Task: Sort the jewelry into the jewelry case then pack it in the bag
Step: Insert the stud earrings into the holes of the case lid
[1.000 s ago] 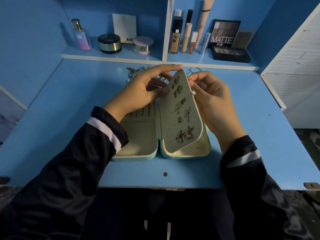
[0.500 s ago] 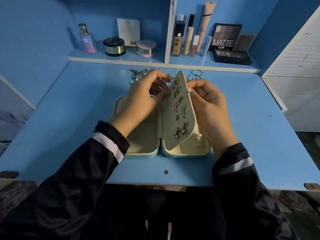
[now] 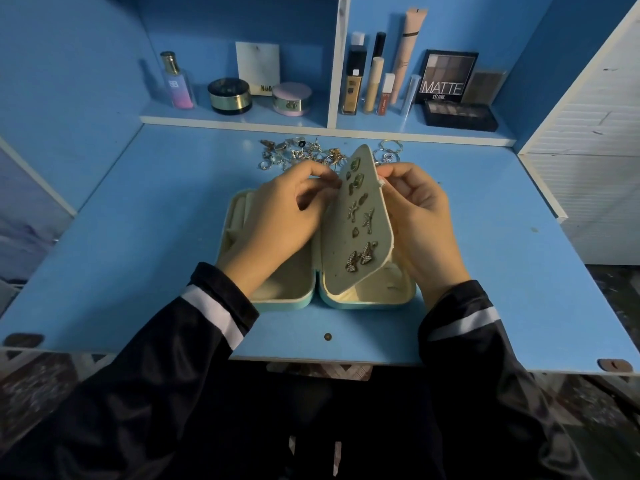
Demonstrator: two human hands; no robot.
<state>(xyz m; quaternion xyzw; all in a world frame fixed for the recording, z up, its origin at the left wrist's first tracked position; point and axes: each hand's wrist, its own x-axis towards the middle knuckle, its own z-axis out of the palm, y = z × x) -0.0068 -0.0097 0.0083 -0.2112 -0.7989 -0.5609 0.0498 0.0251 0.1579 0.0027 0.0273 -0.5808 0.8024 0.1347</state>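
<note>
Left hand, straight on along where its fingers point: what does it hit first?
The upright earring panel. The left hand has its fingertips aimed rightward at the panel's upper part, apparently right at its surface; the exact gap is unclear.

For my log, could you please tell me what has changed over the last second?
The left hand has curled its fingers, earlier stretched over the panel tip, back to pinch its upper left edge. The right hand still holds the panel's right edge; panel upright, case open.
</note>
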